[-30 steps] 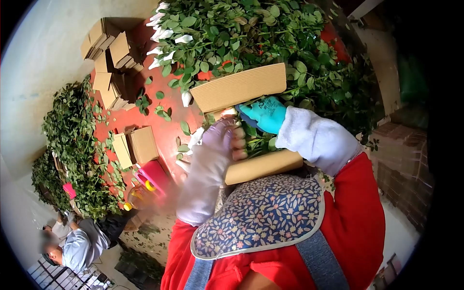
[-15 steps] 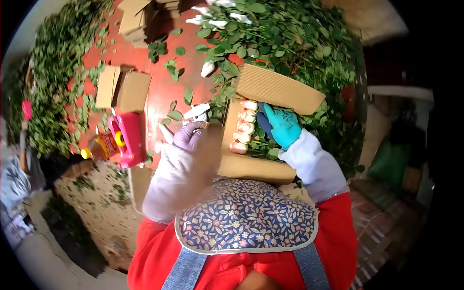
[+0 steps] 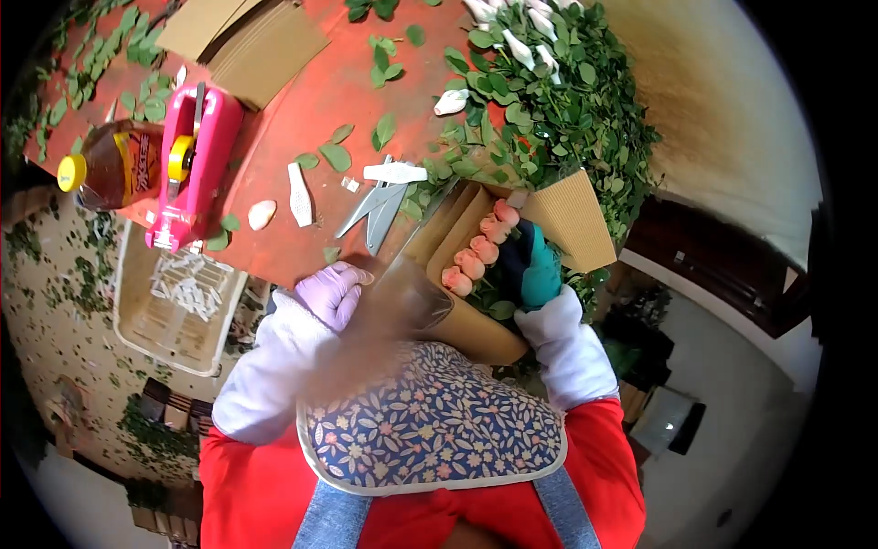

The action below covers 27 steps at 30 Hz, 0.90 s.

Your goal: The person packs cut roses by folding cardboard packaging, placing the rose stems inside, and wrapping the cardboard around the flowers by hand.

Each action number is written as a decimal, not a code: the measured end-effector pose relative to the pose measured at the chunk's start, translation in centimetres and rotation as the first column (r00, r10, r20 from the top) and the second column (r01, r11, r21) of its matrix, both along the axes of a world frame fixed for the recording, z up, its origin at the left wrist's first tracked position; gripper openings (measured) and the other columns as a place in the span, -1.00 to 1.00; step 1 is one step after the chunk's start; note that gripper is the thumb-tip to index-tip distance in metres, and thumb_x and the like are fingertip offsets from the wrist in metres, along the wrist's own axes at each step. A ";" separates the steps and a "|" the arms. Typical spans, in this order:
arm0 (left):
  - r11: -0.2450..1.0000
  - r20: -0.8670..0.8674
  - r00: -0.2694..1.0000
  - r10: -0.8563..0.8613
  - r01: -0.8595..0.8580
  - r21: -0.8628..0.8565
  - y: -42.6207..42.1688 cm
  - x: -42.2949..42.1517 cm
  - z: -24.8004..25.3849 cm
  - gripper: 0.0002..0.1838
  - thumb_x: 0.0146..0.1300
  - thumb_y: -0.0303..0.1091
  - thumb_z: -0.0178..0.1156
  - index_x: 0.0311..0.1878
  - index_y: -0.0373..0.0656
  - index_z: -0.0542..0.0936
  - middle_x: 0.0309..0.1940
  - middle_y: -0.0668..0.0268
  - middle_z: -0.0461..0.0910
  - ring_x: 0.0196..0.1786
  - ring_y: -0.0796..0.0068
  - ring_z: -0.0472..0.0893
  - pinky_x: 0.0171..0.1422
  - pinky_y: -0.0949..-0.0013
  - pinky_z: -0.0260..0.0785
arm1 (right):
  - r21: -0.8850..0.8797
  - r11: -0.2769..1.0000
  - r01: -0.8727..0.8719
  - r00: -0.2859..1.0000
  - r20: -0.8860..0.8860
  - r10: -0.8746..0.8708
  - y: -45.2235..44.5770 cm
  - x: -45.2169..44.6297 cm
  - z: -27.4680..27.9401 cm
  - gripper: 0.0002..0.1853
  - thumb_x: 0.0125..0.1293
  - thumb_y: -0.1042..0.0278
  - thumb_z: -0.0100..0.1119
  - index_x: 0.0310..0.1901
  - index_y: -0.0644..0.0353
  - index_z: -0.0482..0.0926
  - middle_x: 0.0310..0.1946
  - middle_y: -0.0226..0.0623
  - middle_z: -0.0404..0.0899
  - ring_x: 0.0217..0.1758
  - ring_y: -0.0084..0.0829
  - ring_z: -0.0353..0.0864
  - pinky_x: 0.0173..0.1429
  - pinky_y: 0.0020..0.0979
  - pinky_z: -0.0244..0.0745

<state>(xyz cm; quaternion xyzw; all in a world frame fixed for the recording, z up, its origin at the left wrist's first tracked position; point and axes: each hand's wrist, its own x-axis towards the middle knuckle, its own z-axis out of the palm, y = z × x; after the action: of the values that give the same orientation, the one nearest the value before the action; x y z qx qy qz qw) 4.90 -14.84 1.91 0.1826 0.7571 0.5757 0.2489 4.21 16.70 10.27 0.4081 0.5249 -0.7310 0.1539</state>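
Peach-pink roses [image 3: 471, 263] stand in a row inside a folded corrugated cardboard wrap [image 3: 480, 331], with green leaves beside them. My right hand [image 3: 541, 270], in a teal and dark glove, is inside the wrap against the far side of the blooms, its fingers curled round the bunch and partly hidden. At the table's front edge is my left hand [image 3: 331, 295], in a lilac glove with bare fingertips. Its fingers are curled; a brown blur covers the area beside it, so what it holds, if anything, is unclear. Ahead lies a grey plier-like tool [image 3: 377, 215] with a white sleeve [image 3: 395, 173] across it.
A pink tape dispenser [image 3: 203, 156] stands at the left beside a bottle with a yellow cap [image 3: 123, 165]. Cardboard sheets [image 3: 265, 55] lie behind. Leafy stems with white-sleeved heads [image 3: 585, 110] are heaped at the far right. Below the table's left edge is a pale crate [image 3: 169, 343].
The view has turned and shifted closer to the table's front. My left hand has drawn back from the grey tool to the table edge. My right hand stays at the roses.
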 end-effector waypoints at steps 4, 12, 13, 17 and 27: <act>0.999 -0.001 0.999 -0.032 0.032 -0.010 -0.8 0.0 0.0 -0.79 0.21 -0.53 0.08 -0.11 -0.16 0.58 -0.23 0.17 0.59 -0.13 0.13 0.61 -0.02 0.26 0.47 | 0.103 0.994 -0.027 0.999 -0.032 0.030 0.0 0.4 0.5 -0.58 0.46 0.07 -0.11 0.20 0.12 0.45 0.01 -0.27 0.55 0.04 -0.36 0.52 0.22 -0.31 0.40; 0.999 0.010 0.999 -0.048 0.048 0.006 -0.1 -0.6 0.4 -0.76 0.20 -0.50 0.07 -0.07 -0.13 0.57 -0.24 0.21 0.56 -0.16 0.13 0.60 -0.08 0.24 0.48 | 0.628 0.709 -0.320 0.910 -0.004 0.415 0.4 0.4 0.3 -0.62 0.36 0.51 0.16 0.18 0.30 0.41 0.06 -0.25 0.55 0.09 -0.44 0.56 0.22 -0.42 0.43; 0.997 -0.022 0.996 -0.081 0.081 0.008 0.2 -1.0 0.5 -0.73 0.20 -0.48 0.05 -0.03 -0.10 0.56 -0.20 0.23 0.55 -0.16 0.11 0.59 -0.10 0.20 0.48 | 0.649 0.680 -0.341 0.876 -0.043 0.480 0.7 0.5 0.1 -0.59 0.36 0.44 0.17 0.19 0.29 0.37 -0.01 -0.29 0.53 -0.03 -0.50 0.53 0.10 -0.44 0.43; 0.969 -0.229 0.948 -0.223 0.242 0.056 2.5 -4.1 2.4 -0.63 0.14 -0.54 0.03 0.03 -0.12 0.57 -0.01 0.16 0.57 0.01 0.11 0.60 0.05 0.26 0.48 | 0.441 0.832 -0.335 0.909 -0.080 0.408 0.9 0.5 1.0 -0.52 0.37 0.48 0.09 0.30 0.26 0.31 0.14 -0.31 0.46 0.18 -0.43 0.45 0.31 -0.35 0.31; 0.854 -0.321 0.792 -0.519 0.497 -0.156 11.6 -11.0 4.7 -0.59 0.11 -0.64 0.07 0.04 -0.11 0.60 0.04 0.12 0.60 0.12 0.14 0.58 0.20 0.28 0.45 | 0.985 -0.135 -0.107 0.605 0.172 0.777 5.0 1.8 -4.3 -0.59 0.29 0.20 0.20 0.09 0.22 0.46 -0.26 -0.03 0.61 -0.21 0.00 0.59 -0.15 -0.07 0.47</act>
<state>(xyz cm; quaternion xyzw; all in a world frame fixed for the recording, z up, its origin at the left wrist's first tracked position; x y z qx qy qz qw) -6.10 -3.20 6.58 0.4708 0.7301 0.4212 0.2607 6.03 21.65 5.99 -0.0279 0.9881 -0.1450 -0.0427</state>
